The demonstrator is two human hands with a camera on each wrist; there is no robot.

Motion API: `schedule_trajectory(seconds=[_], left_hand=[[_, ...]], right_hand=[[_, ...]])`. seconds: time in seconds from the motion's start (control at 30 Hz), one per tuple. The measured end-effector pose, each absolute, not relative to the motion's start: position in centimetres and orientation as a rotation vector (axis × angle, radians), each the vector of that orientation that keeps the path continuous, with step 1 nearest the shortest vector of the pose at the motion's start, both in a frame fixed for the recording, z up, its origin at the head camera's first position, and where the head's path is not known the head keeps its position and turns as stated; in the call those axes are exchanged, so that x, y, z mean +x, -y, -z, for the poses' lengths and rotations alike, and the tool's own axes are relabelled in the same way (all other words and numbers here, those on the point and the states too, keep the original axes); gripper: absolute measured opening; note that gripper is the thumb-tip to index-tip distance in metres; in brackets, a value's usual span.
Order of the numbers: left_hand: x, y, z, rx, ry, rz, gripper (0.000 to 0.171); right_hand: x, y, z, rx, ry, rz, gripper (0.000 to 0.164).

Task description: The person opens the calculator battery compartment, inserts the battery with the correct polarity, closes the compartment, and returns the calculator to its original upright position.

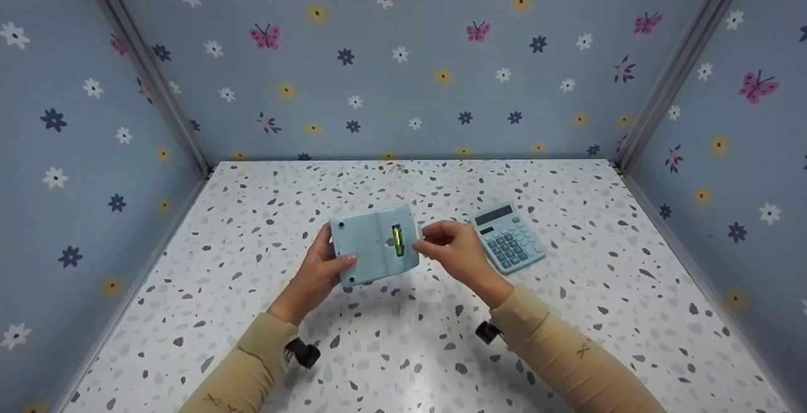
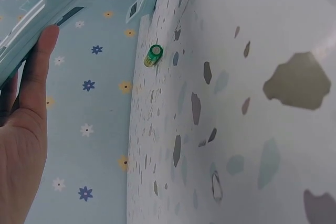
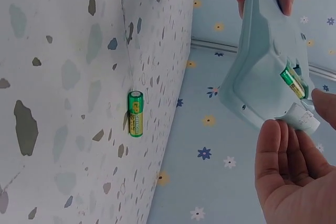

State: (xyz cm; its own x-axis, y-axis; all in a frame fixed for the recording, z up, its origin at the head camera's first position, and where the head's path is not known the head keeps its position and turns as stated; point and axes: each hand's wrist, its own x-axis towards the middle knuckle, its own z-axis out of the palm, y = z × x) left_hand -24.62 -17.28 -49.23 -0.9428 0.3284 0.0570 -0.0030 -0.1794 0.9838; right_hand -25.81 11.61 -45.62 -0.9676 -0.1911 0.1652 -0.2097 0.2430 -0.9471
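Note:
My left hand [image 1: 315,277] grips a light blue calculator [image 1: 367,248] by its left end, thumb on its back, which faces up. A green and gold battery [image 1: 398,241] sits in the uncovered slot near the calculator's right end. Beside that end, my right hand [image 1: 463,255] pinches a small light blue battery cover [image 3: 303,118] between thumb and fingers, close to the slot. Below the hands, a loose green battery [image 3: 136,115] lies on the table; in the head view it is hidden.
A second light blue calculator [image 1: 509,239] lies face up on the speckled table [image 1: 265,195], just right of my right hand. Blue flowered panels [image 1: 391,60] enclose the table at the back and both sides, with grey metal strips at the corners.

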Motion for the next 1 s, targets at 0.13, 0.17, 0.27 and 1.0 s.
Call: schedule_trajectory(seconds=[0.13,0.17,0.27,1.0], left_hand=[[-24.6,17.1,49.2,0.358,-1.850,-2.235,0.082],[-24.6,17.1,49.2,0.350,-1.851,-2.235,0.082],[-24.7,17.1,49.2,0.351,-1.856,-2.228,0.082],[-24.6,16.8,49.0,0.338,-1.876,-2.214,0.085]], right_hand=[[-25.7,-11.3,45.6,0.428,2.456,-1.886,0.022],[-25.6,-11.2,45.6,0.429,2.459,-1.889,0.021],[-25.5,-10.9,45.4,0.427,2.467,-1.905,0.021],[-25.6,-9.3,45.2,0.334,2.475,-2.013,0.022]])
